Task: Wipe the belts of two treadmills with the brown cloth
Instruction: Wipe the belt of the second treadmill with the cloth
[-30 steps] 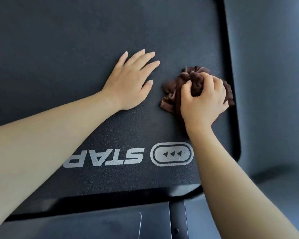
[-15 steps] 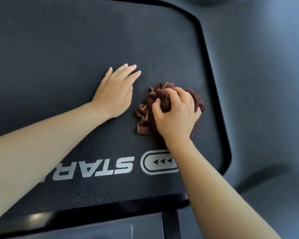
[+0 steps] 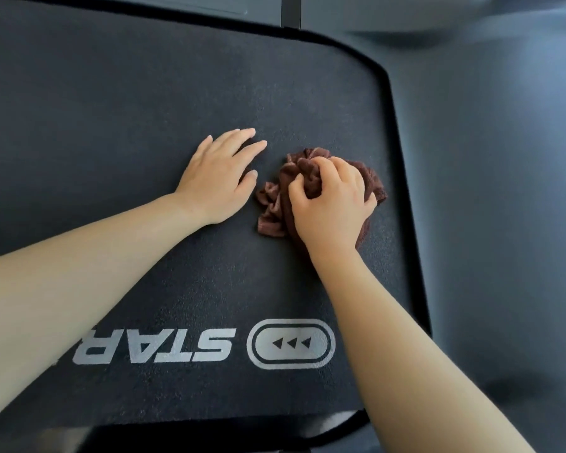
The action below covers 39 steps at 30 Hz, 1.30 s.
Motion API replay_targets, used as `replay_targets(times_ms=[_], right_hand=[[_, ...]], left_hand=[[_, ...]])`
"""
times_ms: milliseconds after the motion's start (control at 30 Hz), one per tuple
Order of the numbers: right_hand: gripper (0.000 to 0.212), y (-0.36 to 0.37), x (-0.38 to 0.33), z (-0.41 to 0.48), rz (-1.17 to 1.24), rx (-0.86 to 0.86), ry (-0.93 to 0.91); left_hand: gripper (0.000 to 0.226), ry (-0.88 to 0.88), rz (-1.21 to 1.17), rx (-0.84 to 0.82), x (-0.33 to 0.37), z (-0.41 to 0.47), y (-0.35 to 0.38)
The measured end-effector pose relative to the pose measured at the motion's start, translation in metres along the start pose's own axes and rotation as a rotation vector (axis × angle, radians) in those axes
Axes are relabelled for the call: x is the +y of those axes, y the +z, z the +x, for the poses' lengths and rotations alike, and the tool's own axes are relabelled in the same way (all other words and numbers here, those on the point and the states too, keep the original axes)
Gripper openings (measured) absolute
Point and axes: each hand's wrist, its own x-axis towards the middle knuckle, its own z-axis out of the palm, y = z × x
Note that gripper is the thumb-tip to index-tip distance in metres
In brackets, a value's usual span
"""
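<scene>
The dark belt (image 3: 144,93) fills the view. The left hand (image 3: 218,178) lies flat, fingers straight. Just beside it, the right hand (image 3: 332,204) squeezes the bunched brown cloth (image 3: 273,207). Press down and rub every bit.

You've got open belt (image 3: 128,103) ahead & left of your left hand (image 3: 214,184), plus a bare strip back toward the logo (image 3: 291,343). Left hand lies flat just beside the cloth (image 3: 272,207), so it blocks a sweep to the left. On the right, the black edge (image 3: 397,142) is near the cloth, w/ little room.
</scene>
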Motion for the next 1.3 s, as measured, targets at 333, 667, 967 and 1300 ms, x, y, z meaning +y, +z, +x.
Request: replay_targets(times_ms=[333, 667, 967, 1300], right_hand=[[0.028, 0.022, 0.000, 0.080, 0.012, 0.012, -0.065], [0.033, 0.047, -0.016, 0.150, 0.014, 0.005, -0.097], [0.039, 0.059, -0.035, 0.190, -0.004, -0.035, -0.124], [0.027, 0.037, -0.021, 0.085, 0.019, -0.017, -0.156]], left_hand=[[0.050, -0.267, 0.020, 0.123, -0.031, 0.100, -0.003], [0.049, -0.294, 0.049, 0.177, -0.035, 0.102, 0.003], [0.049, -0.286, 0.056, 0.186, -0.040, 0.104, 0.004], [0.048, -0.263, -0.023, 0.194, -0.045, 0.106, 0.003]])
